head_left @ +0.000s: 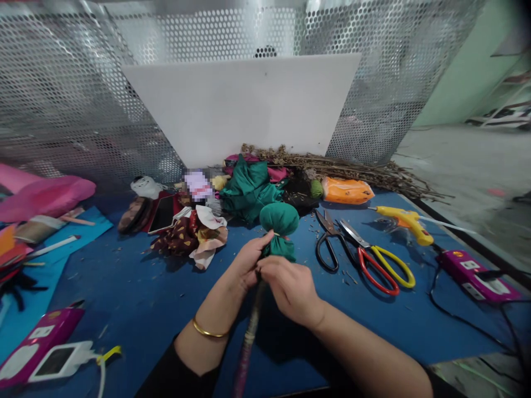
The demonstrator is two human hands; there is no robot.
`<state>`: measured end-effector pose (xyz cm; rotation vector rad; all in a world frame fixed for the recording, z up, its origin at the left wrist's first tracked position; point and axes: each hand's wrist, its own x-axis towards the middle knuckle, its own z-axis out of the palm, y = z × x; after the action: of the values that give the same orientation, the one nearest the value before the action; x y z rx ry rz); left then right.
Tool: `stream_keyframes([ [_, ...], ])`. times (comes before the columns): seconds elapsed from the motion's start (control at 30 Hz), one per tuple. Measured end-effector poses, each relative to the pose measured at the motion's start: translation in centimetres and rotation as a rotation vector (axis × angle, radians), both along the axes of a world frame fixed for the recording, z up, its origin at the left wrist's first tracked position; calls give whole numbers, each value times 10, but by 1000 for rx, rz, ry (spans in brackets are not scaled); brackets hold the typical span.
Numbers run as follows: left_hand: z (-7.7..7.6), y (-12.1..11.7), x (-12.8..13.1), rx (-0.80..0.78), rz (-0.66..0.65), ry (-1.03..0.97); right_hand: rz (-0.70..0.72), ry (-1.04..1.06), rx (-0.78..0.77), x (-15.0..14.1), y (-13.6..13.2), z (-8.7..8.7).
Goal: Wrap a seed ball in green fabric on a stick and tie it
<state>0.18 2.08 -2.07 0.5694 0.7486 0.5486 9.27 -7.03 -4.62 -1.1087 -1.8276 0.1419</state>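
Observation:
A green cloth bundle [279, 218], round and stuffed at the top and gathered below, sits at the upper end of a long stick [250, 337] that slants down toward me. My left hand [249, 260] is closed around the neck of the bundle and the stick, its thumb up against the cloth. From the right, my right hand [292, 287] pinches at the same neck, just below the loose cloth; its fingertips are partly hidden, and what lies between them is too small to make out. Black-handled scissors [329, 243] and red-and-yellow-handled scissors [375, 262] lie to the right.
Behind the bundle are crumpled green fabric [251, 188], dry twigs [348, 168] and an orange packet [347, 190]. Patterned scraps [186, 237] and a phone [162, 214] lie left. A yellow glue gun [409, 221] and purple power strip [477, 275] stand right. A white board [253, 110] leans behind.

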Motion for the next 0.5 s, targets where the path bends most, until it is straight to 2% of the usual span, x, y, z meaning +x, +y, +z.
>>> stream_keyframes([
  [0.07,2,3,-3,-70,-38,-53,61,-121,143,5,-4,0],
  [0.13,5,5,-5,-135,-49,-84,-52,-64,180,8,-4,0],
  [0.23,8,5,-6,-180,-6,-79,-319,113,51,13,2,-1],
  [0.3,8,5,-6,-197,17,-65,-412,106,-45,18,8,0],
  [0.4,9,4,-5,-197,34,-50,-427,73,-140,25,15,1],
  [0.5,9,4,-5,-178,48,-37,-400,273,-221,33,20,2],
])
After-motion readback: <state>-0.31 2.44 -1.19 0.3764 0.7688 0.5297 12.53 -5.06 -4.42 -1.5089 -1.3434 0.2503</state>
